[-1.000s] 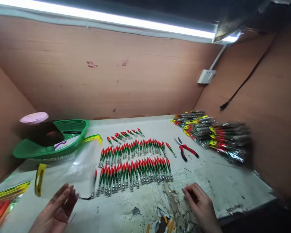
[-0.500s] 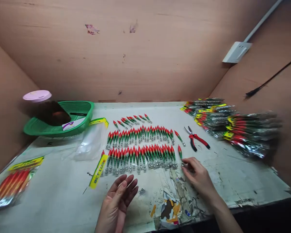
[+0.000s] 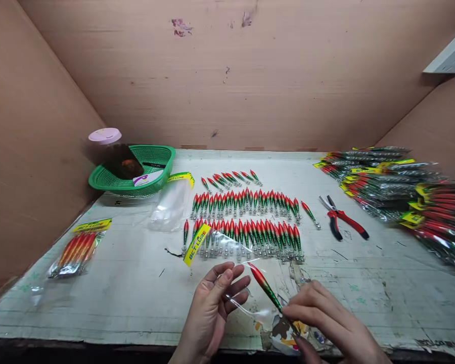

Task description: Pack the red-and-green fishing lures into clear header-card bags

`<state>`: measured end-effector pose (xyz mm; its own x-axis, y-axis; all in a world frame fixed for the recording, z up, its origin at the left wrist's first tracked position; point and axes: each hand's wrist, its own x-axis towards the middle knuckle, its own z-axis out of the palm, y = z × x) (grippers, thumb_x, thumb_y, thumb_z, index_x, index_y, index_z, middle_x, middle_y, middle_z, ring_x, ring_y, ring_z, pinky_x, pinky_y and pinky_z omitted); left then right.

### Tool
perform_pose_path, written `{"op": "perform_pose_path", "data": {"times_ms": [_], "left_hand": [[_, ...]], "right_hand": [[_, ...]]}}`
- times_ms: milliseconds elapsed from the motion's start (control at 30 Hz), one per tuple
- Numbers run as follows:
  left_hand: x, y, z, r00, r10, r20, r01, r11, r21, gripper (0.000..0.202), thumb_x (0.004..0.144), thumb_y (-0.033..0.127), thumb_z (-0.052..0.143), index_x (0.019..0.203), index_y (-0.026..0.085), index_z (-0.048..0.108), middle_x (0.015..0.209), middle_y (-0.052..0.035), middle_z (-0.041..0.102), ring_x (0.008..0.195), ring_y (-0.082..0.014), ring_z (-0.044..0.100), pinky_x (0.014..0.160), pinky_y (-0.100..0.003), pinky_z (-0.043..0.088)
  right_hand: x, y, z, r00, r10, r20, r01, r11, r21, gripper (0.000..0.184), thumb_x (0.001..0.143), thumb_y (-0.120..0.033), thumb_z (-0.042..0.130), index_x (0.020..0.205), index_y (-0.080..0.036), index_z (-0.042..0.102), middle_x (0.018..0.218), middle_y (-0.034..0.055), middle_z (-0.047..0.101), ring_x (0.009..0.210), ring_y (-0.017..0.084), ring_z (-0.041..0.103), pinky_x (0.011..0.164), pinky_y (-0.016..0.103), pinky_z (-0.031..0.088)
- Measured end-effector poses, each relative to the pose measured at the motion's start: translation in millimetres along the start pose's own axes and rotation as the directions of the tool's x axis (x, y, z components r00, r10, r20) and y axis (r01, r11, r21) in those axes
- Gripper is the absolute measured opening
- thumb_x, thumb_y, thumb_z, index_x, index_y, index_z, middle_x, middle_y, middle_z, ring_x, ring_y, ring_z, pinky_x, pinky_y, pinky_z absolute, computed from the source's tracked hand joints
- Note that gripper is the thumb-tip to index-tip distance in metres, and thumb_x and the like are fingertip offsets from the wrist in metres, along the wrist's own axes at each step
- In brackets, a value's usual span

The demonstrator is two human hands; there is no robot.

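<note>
My left hand (image 3: 218, 306) is closed on the edge of a clear plastic bag (image 3: 196, 245) with a yellow BCT LURE header. The bag slants across the front row of lures, its mouth gaping towards my right hand. Pinched near its hook end in my right hand (image 3: 324, 313) is a red and green fishing lure (image 3: 266, 287). Its red tip points up and left at the bag's mouth; whether it is inside the film I cannot tell. Behind the hands lie rows of matching lures (image 3: 246, 202), partly covered by the bag.
Red-handled pliers (image 3: 343, 217) lie right of the rows. Packed lures (image 3: 390, 189) are piled at the far right. At the left are a green basket (image 3: 169, 159) with a lidded cup (image 3: 105, 135), several empty bags (image 3: 170, 207) and one filled pack (image 3: 78, 247).
My right hand has lifted the lure from the right end of the front row and brought it to the bag. The bag's mouth now gapes at my left hand. The view has swung left.
</note>
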<state>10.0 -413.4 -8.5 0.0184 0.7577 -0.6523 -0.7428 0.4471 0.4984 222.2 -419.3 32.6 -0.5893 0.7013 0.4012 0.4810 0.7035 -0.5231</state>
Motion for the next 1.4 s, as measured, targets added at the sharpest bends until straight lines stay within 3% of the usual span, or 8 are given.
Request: {"op": "perform_pose_path", "data": {"times_ms": [167, 467, 733, 867, 967, 1100, 1200, 1400], "left_hand": [[-5.1, -1.0, 3.0, 0.994, -0.049, 0.101, 0.039, 0.994, 0.102, 0.039, 0.058, 0.03, 0.084, 0.091, 0.015, 0.067, 0.1, -0.0107, 0.071, 0.082, -0.0236, 0.07, 0.062, -0.026, 0.056], [-5.4, -0.6, -1.2, 0.982, -0.02, 0.185, -0.018, 0.98, 0.197, 0.049, 0.072, 0.048, 0.07, 0.109, 0.017, 0.063, 0.105, -0.0136, 0.07, 0.08, -0.0261, 0.07, 0.064, -0.032, 0.056], [-2.9, -14.5, 5.1, 0.981, 0.115, 0.156, -0.115, 0.993, -0.005, 0.052, 0.066, 0.036, 0.079, 0.112, 0.019, 0.063, 0.11, -0.0114, 0.069, 0.106, -0.0266, 0.062, 0.092, -0.036, 0.049], [-4.4, -19.0, 3.9, 0.983, 0.037, 0.178, -0.017, 0.994, -0.112, 0.062, 0.065, 0.05, 0.076, 0.117, 0.02, 0.06, 0.109, -0.0123, 0.069, 0.106, -0.0292, 0.063, 0.093, -0.04, 0.049], [-2.5, -14.8, 1.8, 0.991, -0.027, 0.128, 0.054, 0.976, -0.211, 0.039, 0.08, 0.044, 0.063, 0.106, 0.015, 0.065, 0.108, -0.0145, 0.069, 0.102, -0.0265, 0.065, 0.09, -0.037, 0.052], [-2.3, -3.4, 5.3, 0.996, -0.063, -0.062, 0.046, 0.97, -0.24, 0.027, 0.091, 0.022, 0.045, 0.106, 0.013, 0.065, 0.106, -0.0135, 0.07, 0.096, -0.0227, 0.067, 0.081, -0.033, 0.057], [-6.2, 0.4, 10.1, 0.998, -0.022, -0.06, 0.01, 0.981, -0.194, 0.032, 0.09, 0.019, 0.048, 0.12, 0.016, 0.058, 0.113, -0.014, 0.067, 0.101, -0.0235, 0.066, 0.08, -0.033, 0.058], [-10.9, -6.3, 15.8, 1.0, -0.014, -0.022, 0.009, 0.982, -0.191, 0.032, 0.088, 0.022, 0.054, 0.118, 0.013, 0.058, 0.12, -0.0161, 0.063, 0.108, -0.0276, 0.062, 0.082, -0.036, 0.058]], "right_hand": [[15.7, 7.4, 14.4, 0.995, -0.094, -0.03, 0.089, 0.987, -0.13, 0.035, 0.076, -0.005, 0.054, 0.107, -0.021, 0.057, 0.085, 0.0043, 0.065, 0.082, 0.017, 0.058, 0.073, 0.031, 0.047], [15.7, 13.7, 33.2, 0.995, -0.076, -0.066, 0.049, 0.937, -0.345, 0.039, 0.084, -0.013, 0.053, 0.121, -0.027, 0.058, 0.105, 0.0026, 0.067, 0.098, 0.021, 0.054, 0.085, 0.038, 0.033], [21.5, 3.1, 56.5, 0.954, -0.11, -0.277, 0.009, 0.94, -0.342, 0.034, 0.083, -0.014, 0.06, 0.116, -0.02, 0.06, 0.1, 0.0024, 0.071, 0.096, 0.023, 0.054, 0.082, 0.039, 0.031], [21.2, -11.6, 64.8, 0.962, -0.12, -0.247, 0.018, 0.926, -0.377, 0.028, 0.087, -0.02, 0.055, 0.115, -0.021, 0.063, 0.111, 0.0015, 0.069, 0.104, 0.023, 0.054, 0.09, 0.04, 0.029], [15.3, -13.1, 53.0, 0.969, -0.097, -0.226, 0.025, 0.953, -0.3, 0.022, 0.089, -0.024, 0.054, 0.109, -0.025, 0.064, 0.112, -0.0006, 0.068, 0.111, 0.024, 0.05, 0.096, 0.043, 0.027], [-3.0, 27.7, 23.1, 0.943, 0.103, -0.315, -0.193, 0.944, -0.269, 0.023, 0.085, -0.022, 0.059, 0.107, -0.026, 0.06, 0.101, 0.003, 0.069, 0.103, 0.024, 0.054, 0.085, 0.04, 0.039], [-16.0, 75.4, 13.2, 0.903, 0.333, -0.27, -0.404, 0.871, -0.278, 0.021, 0.087, -0.025, 0.053, 0.107, -0.024, 0.059, 0.096, 0.0057, 0.064, 0.093, 0.023, 0.057, 0.077, 0.037, 0.044], [-23.7, 121.3, 24.0, 0.91, 0.367, -0.195, -0.406, 0.885, -0.228, 0.016, 0.086, -0.022, 0.047, 0.097, -0.021, 0.058, 0.089, 0.0064, 0.062, 0.085, 0.021, 0.059, 0.071, 0.033, 0.05]]}}
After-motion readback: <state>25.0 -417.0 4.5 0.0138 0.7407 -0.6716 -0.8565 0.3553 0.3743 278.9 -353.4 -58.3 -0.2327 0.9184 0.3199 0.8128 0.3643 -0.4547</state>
